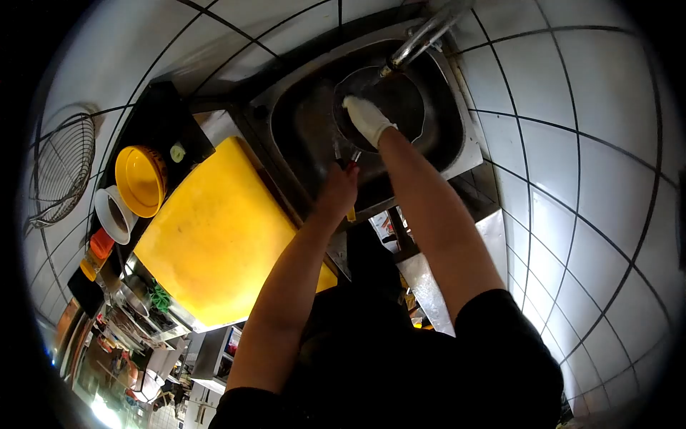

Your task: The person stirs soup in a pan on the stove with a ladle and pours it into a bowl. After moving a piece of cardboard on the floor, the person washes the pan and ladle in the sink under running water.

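Observation:
A dark round pan (404, 107) is in the metal sink (300, 136), below the faucet (421, 43). My left hand (337, 187) is closed round the pan's handle, where bits of red and yellow show beside the fingers. Over the inside of the pan is my right hand (366, 120), in a white glove or cloth covering. Its fingers point toward the pan's left side. Whether they are spread or closed on something cannot be made out.
A large yellow board (221, 236) lies left of the sink. Beyond it are a yellow bowl (141, 181), a white bowl (115, 214) and a wire strainer (66, 168) by the wall. White tiled walls (557, 136) rise behind and right of the sink.

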Demonstrator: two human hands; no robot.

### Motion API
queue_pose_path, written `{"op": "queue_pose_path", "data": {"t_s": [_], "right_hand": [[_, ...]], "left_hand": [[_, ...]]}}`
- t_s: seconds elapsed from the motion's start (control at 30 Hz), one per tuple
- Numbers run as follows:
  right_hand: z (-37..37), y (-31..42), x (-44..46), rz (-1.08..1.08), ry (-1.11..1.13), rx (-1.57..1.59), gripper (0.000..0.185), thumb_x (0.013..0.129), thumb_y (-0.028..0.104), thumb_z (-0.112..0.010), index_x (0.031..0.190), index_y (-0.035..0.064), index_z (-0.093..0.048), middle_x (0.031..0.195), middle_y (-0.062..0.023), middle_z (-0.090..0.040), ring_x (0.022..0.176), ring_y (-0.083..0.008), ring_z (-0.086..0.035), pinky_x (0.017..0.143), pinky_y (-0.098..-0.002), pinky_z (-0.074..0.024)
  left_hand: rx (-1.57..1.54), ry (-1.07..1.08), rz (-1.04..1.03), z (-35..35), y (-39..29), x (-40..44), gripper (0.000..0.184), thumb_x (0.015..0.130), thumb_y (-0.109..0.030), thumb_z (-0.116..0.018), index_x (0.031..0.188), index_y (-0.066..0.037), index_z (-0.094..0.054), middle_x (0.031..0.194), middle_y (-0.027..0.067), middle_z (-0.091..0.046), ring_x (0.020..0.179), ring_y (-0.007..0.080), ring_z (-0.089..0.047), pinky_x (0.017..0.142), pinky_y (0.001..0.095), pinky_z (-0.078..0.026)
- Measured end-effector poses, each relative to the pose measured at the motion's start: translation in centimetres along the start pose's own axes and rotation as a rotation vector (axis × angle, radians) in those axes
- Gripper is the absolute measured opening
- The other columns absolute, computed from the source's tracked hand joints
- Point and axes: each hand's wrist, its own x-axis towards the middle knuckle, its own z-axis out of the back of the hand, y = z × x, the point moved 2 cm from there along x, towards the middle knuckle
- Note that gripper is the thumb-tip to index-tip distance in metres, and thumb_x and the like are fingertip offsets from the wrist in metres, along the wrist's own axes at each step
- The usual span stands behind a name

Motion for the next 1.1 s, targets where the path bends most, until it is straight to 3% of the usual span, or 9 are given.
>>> {"op": "queue_pose_path", "data": {"t_s": [0.13,0.23,0.33,0.47,0.6,0.7,0.83,0.93,1.1], "right_hand": [[0.2,-4.7,-2.0,0.404,0.47,-0.86,0.044,0.102,0.025,-0.045,0.134,0.0012,-0.063,0.143,-0.022,-0.059,0.121,-0.0409,-0.062,0.103,-0.0446,-0.0482],[3.3,-5.3,-4.6,-0.017,0.588,-0.928,0.034,0.099,0.02,-0.049,0.121,0.0059,-0.071,0.133,-0.0219,-0.065,0.117,-0.0374,-0.066,0.098,-0.0484,-0.0516],[6.0,-3.3,-6.0,-0.022,0.501,-1.334,0.037,0.097,0.021,-0.055,0.127,0.0068,-0.071,0.135,-0.017,-0.066,0.122,-0.0346,-0.064,0.107,-0.0464,-0.047],[4.4,-5.3,-2.5,0.377,0.127,-1.733,0.057,0.091,0.02,-0.062,0.145,0.0019,-0.058,0.157,-0.016,-0.048,0.144,-0.0306,-0.046,0.125,-0.0455,-0.0245],[2.6,-5.5,-1.4,0.571,-0.091,-1.64,0.057,0.089,0.018,-0.063,0.144,0.003,-0.059,0.156,-0.0162,-0.05,0.143,-0.0308,-0.047,0.121,-0.0479,-0.0307],[1.6,-3.1,-2.7,0.213,0.412,-1.486,0.073,0.091,0.024,-0.07,0.154,-0.002,-0.044,0.167,-0.0218,-0.029,0.156,-0.034,-0.024,0.127,-0.045,-0.0199],[1.9,-0.9,-5.6,-0.079,0.571,-0.979,0.046,0.096,0.025,-0.06,0.136,0.0022,-0.063,0.144,-0.0193,-0.059,0.133,-0.0286,-0.056,0.106,-0.0432,-0.0447],[-1.3,-4.1,-3.7,0.082,0.662,-0.723,0.037,0.096,0.024,-0.057,0.122,-0.0008,-0.066,0.127,-0.0209,-0.067,0.111,-0.0285,-0.065,0.092,-0.0444,-0.0494],[-2.3,-4.6,-1.7,0.513,0.202,-0.263,0.034,0.101,0.017,-0.048,0.123,-0.0056,-0.061,0.125,-0.0223,-0.064,0.111,-0.0324,-0.061,0.096,-0.0424,-0.0461]], "left_hand": [[0.103,-0.119,-0.024,1.3,-1.1,-1.8,0.045,0.106,-0.041,-0.053,0.117,0.003,-0.05,0.109,0.0343,-0.068,0.103,0.0487,-0.068,0.086,0.0534,-0.055],[0.306,-0.106,-0.032,3.3,-1.8,-3.1,0.047,0.106,-0.044,-0.051,0.118,0.001,-0.049,0.106,0.0309,-0.071,0.101,0.0463,-0.07,0.089,0.054,-0.055],[0.485,-0.053,-0.064,6.6,-4.2,-5.1,0.047,0.106,-0.045,-0.049,0.119,0.0,-0.049,0.105,0.0269,-0.073,0.1,0.044,-0.072,0.089,0.0544,-0.055],[0.635,-0.05,-0.096,9.4,-6.6,-6.2,0.043,0.107,-0.041,-0.048,0.118,0.0,-0.049,0.105,0.0248,-0.074,0.101,0.0422,-0.073,0.088,0.0534,-0.056],[0.807,-0.115,-0.136,11.4,-6.8,-6.4,0.041,0.108,-0.04,-0.049,0.115,0.0,-0.048,0.094,0.0228,-0.073,0.091,0.038,-0.075,0.08,0.0521,-0.059],[0.848,-0.131,-0.12,12.0,-6.4,-6.3,0.04,0.108,-0.04,-0.05,0.113,0.0,-0.049,0.093,0.0221,-0.073,0.088,0.0387,-0.075,0.079,0.0523,-0.059],[0.851,-0.156,-0.14,11.9,-6.2,-6.4,0.041,0.107,-0.041,-0.051,0.112,0.0,-0.049,0.093,0.0225,-0.073,0.089,0.0404,-0.074,0.08,0.0529,-0.059],[0.819,-0.121,-0.131,12.3,-6.2,-6.3,0.042,0.106,-0.041,-0.053,0.111,0.0,-0.05,0.094,0.0234,-0.073,0.09,0.0418,-0.073,0.08,0.0531,-0.058],[0.762,-0.134,-0.12,12.5,-5.7,-5.8,0.041,0.106,-0.041,-0.054,0.111,-0.001,-0.051,0.097,0.0254,-0.072,0.091,0.0437,-0.072,0.079,0.0537,-0.058]]}}
